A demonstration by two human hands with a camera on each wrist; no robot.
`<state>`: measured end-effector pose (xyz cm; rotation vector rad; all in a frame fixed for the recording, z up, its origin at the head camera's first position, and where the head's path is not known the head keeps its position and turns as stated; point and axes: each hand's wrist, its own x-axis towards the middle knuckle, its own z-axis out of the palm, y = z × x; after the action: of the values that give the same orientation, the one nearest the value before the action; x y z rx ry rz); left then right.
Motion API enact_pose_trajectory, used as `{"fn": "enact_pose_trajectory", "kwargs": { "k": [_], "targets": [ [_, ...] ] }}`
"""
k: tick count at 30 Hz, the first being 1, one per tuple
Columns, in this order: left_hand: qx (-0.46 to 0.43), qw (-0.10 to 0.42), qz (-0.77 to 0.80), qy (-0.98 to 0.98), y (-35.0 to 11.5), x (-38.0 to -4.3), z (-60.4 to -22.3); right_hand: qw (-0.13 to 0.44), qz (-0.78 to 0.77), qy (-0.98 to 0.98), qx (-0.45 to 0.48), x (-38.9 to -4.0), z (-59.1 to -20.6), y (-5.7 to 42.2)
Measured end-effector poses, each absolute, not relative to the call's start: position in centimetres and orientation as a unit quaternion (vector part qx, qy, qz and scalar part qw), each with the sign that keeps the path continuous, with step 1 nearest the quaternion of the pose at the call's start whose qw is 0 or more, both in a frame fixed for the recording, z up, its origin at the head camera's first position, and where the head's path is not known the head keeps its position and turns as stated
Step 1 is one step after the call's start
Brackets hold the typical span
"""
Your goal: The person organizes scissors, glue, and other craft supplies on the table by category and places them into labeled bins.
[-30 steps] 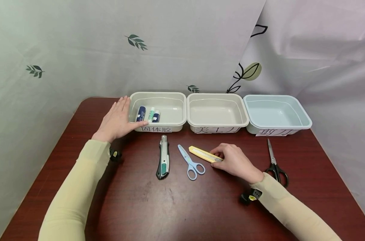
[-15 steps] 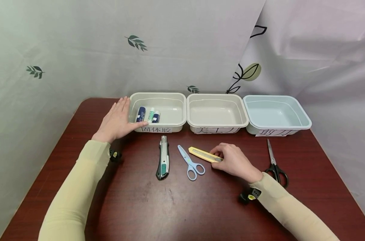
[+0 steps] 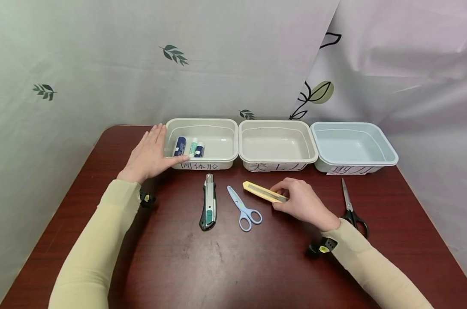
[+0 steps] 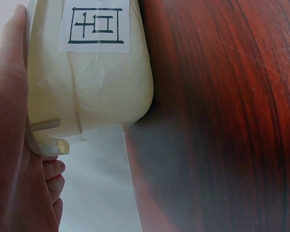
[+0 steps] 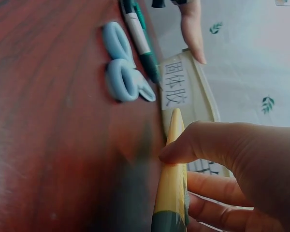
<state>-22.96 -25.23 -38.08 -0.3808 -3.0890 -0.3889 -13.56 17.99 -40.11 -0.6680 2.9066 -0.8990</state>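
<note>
My right hand [image 3: 300, 201] pinches a yellow box cutter [image 3: 262, 191] between thumb and fingers, tilted just above the table. In the right wrist view the thumb presses the yellow body of the box cutter [image 5: 171, 188], whose near end is dark. My left hand [image 3: 148, 152] rests on the left rim of the cream bin [image 3: 221, 165], fingers extended and thumb along the front edge. Inside that bin lie two blue glue sticks [image 3: 180, 146] and a green-and-white one [image 3: 193, 147]. Light-blue scissors [image 3: 244, 209] lie beside the box cutter, and a black-and-green utility knife [image 3: 209, 204] further left.
A middle cream bin [image 3: 278, 159] and a light-blue bin [image 3: 354, 163] continue the row at the back, each with a paper label in front. Black-handled scissors [image 3: 351, 210] lie near my right forearm. Patterned cloth [image 3: 121, 64] hangs behind the dark red table [image 3: 179, 266].
My right hand has raised the yellow box cutter slightly off the table and moved it a little away from me. My left hand stays on the left bin.
</note>
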Motion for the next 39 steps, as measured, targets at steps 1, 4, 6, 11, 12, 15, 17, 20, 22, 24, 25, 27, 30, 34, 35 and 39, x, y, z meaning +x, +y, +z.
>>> {"fn": "enact_pose_trajectory", "kwargs": {
  "k": [1, 4, 6, 11, 12, 15, 17, 20, 22, 24, 25, 27, 30, 34, 35, 39],
  "targets": [
    [-0.121, 0.003, -0.124, -0.985, -25.2, -23.0, -38.1, 0.010, -0.292, 0.932, -0.215, -13.6, -40.0, 18.0],
    [-0.121, 0.003, -0.124, -0.985, -25.3, -23.0, -38.1, 0.002, -0.301, 0.929, -0.214, -13.8, -39.5, 18.2],
    [-0.121, 0.003, -0.124, -0.985, -25.3, -22.9, -38.1, -0.003, -0.303, 0.929, -0.212, -13.9, -39.1, 18.4],
    [-0.121, 0.004, -0.124, -0.985, -25.3, -22.9, -38.1, -0.020, -0.310, 0.927, -0.210, -14.4, -37.7, 18.8],
    [-0.121, 0.004, -0.124, -0.985, -25.3, -22.9, -38.1, -0.024, -0.314, 0.926, -0.210, -14.5, -37.4, 18.8],
    [-0.121, 0.005, -0.124, -0.985, -25.3, -22.9, -38.1, -0.037, -0.325, 0.922, -0.208, -14.9, -36.5, 19.0],
    [-0.122, 0.005, -0.126, -0.985, -25.3, -22.9, -38.1, -0.046, -0.332, 0.920, -0.202, -15.2, -35.9, 19.2],
    [-0.123, 0.005, -0.127, -0.984, -25.3, -22.8, -38.1, -0.061, -0.343, 0.917, -0.193, -15.7, -34.9, 19.5],
    [-0.123, 0.004, -0.128, -0.984, -25.3, -22.8, -38.1, -0.072, -0.351, 0.914, -0.190, -16.1, -34.3, 19.7],
    [-0.122, 0.003, -0.128, -0.984, -25.3, -22.8, -38.1, -0.082, -0.362, 0.909, -0.191, -16.5, -33.7, 19.9],
    [-0.122, 0.003, -0.127, -0.984, -25.3, -22.8, -38.1, -0.087, -0.367, 0.906, -0.191, -16.7, -33.5, 20.0],
    [-0.122, 0.002, -0.127, -0.984, -25.3, -22.9, -38.1, -0.096, -0.374, 0.903, -0.190, -17.1, -33.0, 20.2],
    [-0.121, 0.002, -0.127, -0.985, -25.3, -22.9, -38.1, -0.104, -0.389, 0.897, -0.182, -17.7, -32.5, 20.4],
    [-0.121, 0.003, -0.127, -0.984, -25.3, -22.9, -38.1, -0.108, -0.404, 0.891, -0.176, -18.5, -32.0, 20.6],
    [-0.122, 0.003, -0.127, -0.984, -25.3, -22.9, -38.1, -0.108, -0.406, 0.890, -0.176, -18.7, -31.9, 20.7],
    [-0.122, 0.004, -0.127, -0.984, -25.2, -22.9, -38.1, -0.108, -0.421, 0.884, -0.172, -19.3, -31.5, 21.0]
  ]
}}
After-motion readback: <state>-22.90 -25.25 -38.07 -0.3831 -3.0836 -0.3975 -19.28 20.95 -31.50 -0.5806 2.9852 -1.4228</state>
